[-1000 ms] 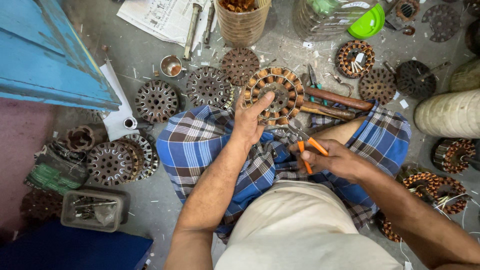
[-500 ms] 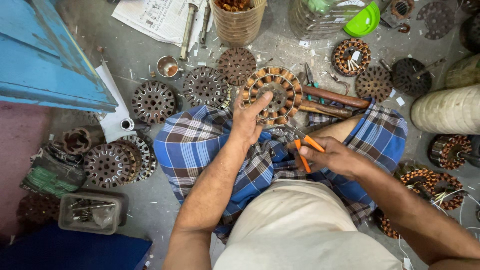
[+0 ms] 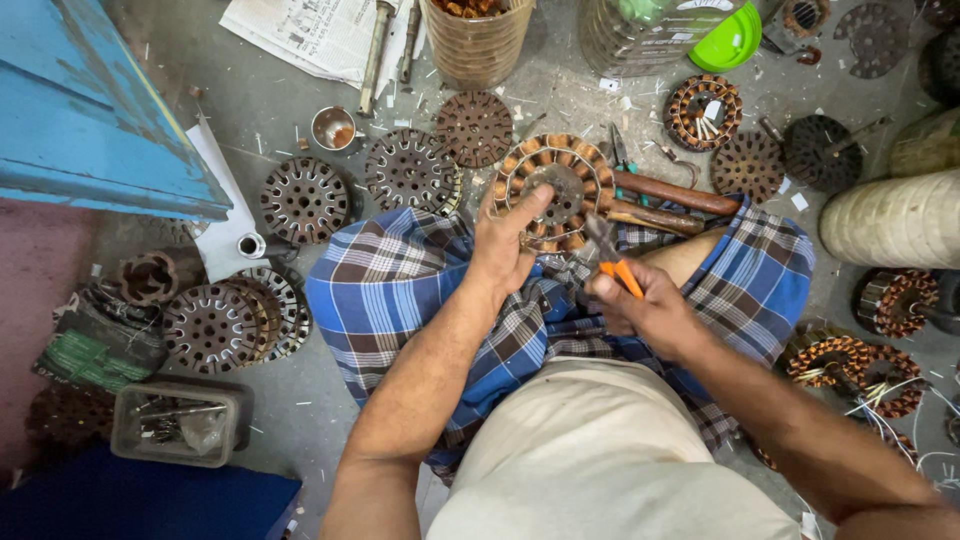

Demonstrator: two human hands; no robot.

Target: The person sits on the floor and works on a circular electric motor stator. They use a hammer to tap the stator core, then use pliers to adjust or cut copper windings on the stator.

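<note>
- Left hand (image 3: 508,238) resting on the front edge of a round wound coil ring (image 3: 556,187), fingers spread, index finger reaching up to the ring's hollow middle; grip clamped lightly on the ring's rim.
- Coil ring lying tilted at the knees, on the edge of the blue checked cloth (image 3: 400,290) across the lap, copper windings showing around its slots.
- Right hand (image 3: 645,310) closed around orange-handled pliers (image 3: 612,262); grip clamped on the handles, dark metal nose pointing up at the ring's lower right edge. Whether the nose touches the windings, cannot tell.
- 2 wooden-handled tools (image 3: 660,200) lying side by side just right of the ring, on the concrete floor (image 3: 250,130).
- 2 bare slotted metal discs (image 3: 410,170) on the floor just left of the ring, a third (image 3: 304,199) further left, beside a small metal cup (image 3: 334,127).
- Stack of similar discs (image 3: 225,322) near the left knee, with a clear plastic box (image 3: 178,422) of small parts below it.
- Woven basket (image 3: 478,38) and a folded newspaper (image 3: 310,35) at the top, a green bowl (image 3: 730,40) to the right.
- More wound coils (image 3: 850,365) on the floor beside the right arm.
- Blue painted board (image 3: 90,110) at upper left.
</note>
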